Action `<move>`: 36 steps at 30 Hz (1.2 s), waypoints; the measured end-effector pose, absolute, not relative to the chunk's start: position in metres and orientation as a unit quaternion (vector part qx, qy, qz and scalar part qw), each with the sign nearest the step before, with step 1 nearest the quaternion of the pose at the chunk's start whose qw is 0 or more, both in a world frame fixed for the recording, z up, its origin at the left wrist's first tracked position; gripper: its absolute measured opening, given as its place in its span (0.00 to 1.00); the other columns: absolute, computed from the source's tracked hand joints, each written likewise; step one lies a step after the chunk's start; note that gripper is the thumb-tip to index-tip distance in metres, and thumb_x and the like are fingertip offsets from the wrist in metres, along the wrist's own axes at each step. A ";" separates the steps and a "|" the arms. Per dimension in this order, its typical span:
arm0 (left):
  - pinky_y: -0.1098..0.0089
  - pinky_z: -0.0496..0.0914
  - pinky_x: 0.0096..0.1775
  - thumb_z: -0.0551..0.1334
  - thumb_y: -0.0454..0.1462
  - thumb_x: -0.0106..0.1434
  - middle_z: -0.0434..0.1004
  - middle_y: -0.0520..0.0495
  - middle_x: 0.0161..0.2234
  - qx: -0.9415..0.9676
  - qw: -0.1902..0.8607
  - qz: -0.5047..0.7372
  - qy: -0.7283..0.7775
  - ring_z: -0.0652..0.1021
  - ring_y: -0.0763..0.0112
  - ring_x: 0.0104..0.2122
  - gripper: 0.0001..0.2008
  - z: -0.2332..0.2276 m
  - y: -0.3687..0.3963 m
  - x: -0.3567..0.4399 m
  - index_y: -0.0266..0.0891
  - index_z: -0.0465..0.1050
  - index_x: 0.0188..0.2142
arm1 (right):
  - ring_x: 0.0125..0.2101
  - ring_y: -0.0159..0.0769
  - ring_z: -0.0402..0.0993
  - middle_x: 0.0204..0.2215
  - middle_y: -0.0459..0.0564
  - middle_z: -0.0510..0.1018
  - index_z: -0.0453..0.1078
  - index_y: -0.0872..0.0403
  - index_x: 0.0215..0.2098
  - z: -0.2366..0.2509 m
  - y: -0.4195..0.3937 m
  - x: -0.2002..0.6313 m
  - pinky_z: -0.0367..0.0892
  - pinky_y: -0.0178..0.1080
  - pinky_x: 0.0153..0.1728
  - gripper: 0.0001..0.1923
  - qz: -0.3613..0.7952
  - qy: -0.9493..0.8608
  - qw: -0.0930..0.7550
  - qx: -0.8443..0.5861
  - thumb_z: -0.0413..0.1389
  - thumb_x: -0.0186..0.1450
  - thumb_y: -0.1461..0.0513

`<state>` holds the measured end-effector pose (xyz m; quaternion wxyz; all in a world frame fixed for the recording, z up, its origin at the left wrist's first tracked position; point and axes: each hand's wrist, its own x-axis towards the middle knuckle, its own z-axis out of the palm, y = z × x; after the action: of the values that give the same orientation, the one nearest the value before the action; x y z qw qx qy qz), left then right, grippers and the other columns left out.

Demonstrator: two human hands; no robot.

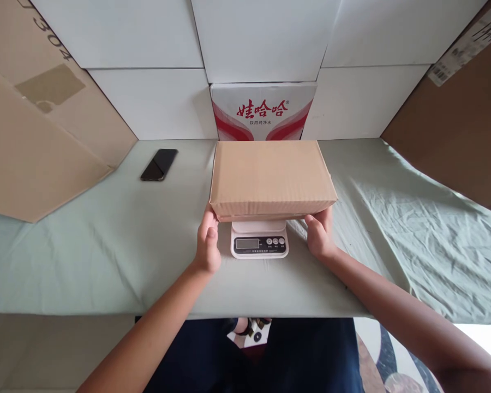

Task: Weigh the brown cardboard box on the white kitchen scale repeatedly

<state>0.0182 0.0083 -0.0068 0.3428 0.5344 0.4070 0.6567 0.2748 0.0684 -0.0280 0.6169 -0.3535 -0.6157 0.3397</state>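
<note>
A closed brown cardboard box (272, 172) is directly above a small white kitchen scale (259, 251). Its underside and the scale's platform are mostly hidden, so I cannot tell whether the box rests on it. My left hand (208, 245) grips the box's near left corner, the thumb in front and the other fingers largely hidden. At the near right corner, my right hand (321, 234) holds the box from below and the side. The scale's display and its row of buttons face me, and the display shows no readable digits.
A dark phone (159, 165) lies on the green cloth (106, 234) at the left. Behind the box stands a white and red carton (264, 112). Large cardboard panels rise on the left (45, 136) and the right (466, 120), with white panels (147, 101) along the back.
</note>
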 end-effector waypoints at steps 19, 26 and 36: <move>0.52 0.69 0.63 0.52 0.63 0.68 0.75 0.39 0.60 0.510 0.347 0.674 0.407 0.74 0.48 0.63 0.33 -0.006 0.000 0.010 0.46 0.75 0.57 | 0.71 0.56 0.57 0.74 0.46 0.58 0.47 0.35 0.75 -0.015 0.056 0.265 0.62 0.62 0.69 0.42 0.331 -0.665 0.568 -0.355 0.56 0.68 0.42; 0.51 0.69 0.63 0.53 0.64 0.67 0.76 0.39 0.61 0.507 0.343 0.669 0.421 0.74 0.47 0.63 0.35 -0.005 -0.002 0.012 0.45 0.74 0.60 | 0.76 0.50 0.51 0.75 0.42 0.57 0.47 0.34 0.75 -0.017 0.056 0.265 0.55 0.59 0.75 0.39 0.335 -0.659 0.579 -0.343 0.53 0.70 0.44; 0.52 0.55 0.73 0.55 0.63 0.66 0.59 0.55 0.74 0.472 0.319 0.714 0.407 0.56 0.52 0.76 0.34 -0.005 0.004 0.001 0.60 0.67 0.67 | 0.75 0.57 0.52 0.72 0.43 0.63 0.42 0.29 0.75 -0.012 0.070 0.273 0.49 0.73 0.72 0.38 0.374 -0.567 0.628 -0.379 0.44 0.70 0.38</move>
<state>0.0010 0.0041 -0.0052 0.3189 0.4716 0.4070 0.7143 0.2725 0.0698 -0.0125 0.6285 -0.3785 -0.5675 0.3738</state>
